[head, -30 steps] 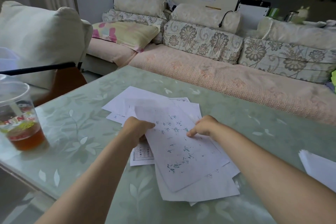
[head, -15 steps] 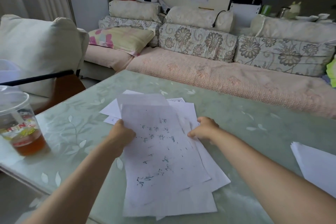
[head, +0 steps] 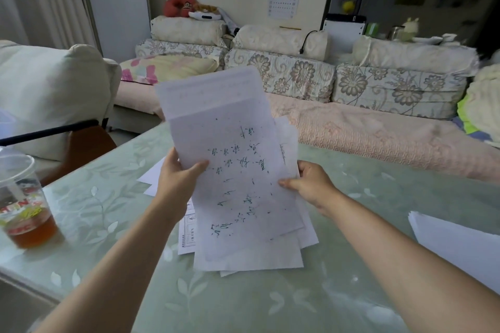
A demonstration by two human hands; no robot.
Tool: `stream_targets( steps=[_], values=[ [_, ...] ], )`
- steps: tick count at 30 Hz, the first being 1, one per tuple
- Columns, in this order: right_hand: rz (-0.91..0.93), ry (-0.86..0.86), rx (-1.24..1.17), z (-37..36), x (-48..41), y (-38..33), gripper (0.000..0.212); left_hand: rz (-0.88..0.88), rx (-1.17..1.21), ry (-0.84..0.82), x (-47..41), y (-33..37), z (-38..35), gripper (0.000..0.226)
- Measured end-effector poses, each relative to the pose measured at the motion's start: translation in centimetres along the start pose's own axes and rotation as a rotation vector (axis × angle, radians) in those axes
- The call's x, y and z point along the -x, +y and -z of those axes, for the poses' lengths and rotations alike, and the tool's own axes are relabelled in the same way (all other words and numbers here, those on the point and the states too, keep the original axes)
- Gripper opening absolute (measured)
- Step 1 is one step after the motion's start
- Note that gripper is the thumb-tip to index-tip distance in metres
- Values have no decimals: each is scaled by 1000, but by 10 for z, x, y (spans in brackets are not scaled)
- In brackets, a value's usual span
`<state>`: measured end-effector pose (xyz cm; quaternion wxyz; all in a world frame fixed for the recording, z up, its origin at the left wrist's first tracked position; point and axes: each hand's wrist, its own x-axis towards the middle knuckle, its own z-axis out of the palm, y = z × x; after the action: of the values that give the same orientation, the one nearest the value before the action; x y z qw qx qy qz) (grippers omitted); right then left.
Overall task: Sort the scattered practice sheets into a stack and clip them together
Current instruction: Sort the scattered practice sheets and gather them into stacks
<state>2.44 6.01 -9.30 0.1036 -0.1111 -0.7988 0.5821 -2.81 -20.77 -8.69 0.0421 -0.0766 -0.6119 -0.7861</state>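
A loose bundle of white practice sheets (head: 238,170) with green handwriting is lifted off the green table (head: 243,303), tilted up toward me. My left hand (head: 178,176) grips its left edge, thumb on the front. My right hand (head: 308,184) pinches its right edge. The sheets are fanned and uneven at the bottom. A printed sheet (head: 188,235) shows under the bundle's lower left. Another white sheet (head: 151,178) lies on the table behind my left hand. No clip is in view.
A plastic cup of brown tea (head: 23,211) stands at the table's left edge. More white paper (head: 457,246) lies at the right edge. A sofa with floral cushions (head: 351,138) runs behind the table, a chair (head: 78,143) at left.
Both hands have taken hold of the sheets at the sides and raised them from flat on the table to a tilted, upright hold.
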Motion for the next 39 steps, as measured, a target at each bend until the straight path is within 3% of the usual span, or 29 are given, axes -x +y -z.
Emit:
stream_targets(
  steps=[3, 8, 13, 19, 22, 25, 32, 35, 39],
  values=[
    [55, -14, 28, 15, 13, -10, 28, -73, -17, -5, 8, 18, -17, 36],
    [150, 172, -13, 46, 41, -27, 26, -154, 57, -44, 31, 48, -53, 30],
    [160, 144, -82, 73, 70, -31, 45, -183, -83, -159, 55, 55, -80, 33],
    [161, 203, -80, 91, 95, -22, 21, -181, -358, -188, 73, 47, -111, 27],
    [239, 318, -118, 100, 91, -39, 21, -193, -256, -162, 73, 54, -121, 23],
    [296, 275, -147, 106, 91, -51, 30, -194, -143, -199, 77, 53, -127, 37],
    [124, 214, -43, 112, 100, -13, 34, -140, -192, -154, 88, 34, -135, 30],
    [131, 261, -55, 116, 102, -17, 32, -191, -191, -102, 91, 36, -137, 26],
    [135, 251, -93, 116, 106, -16, 39, -164, -209, -150, 94, 27, -135, 29]
  ],
)
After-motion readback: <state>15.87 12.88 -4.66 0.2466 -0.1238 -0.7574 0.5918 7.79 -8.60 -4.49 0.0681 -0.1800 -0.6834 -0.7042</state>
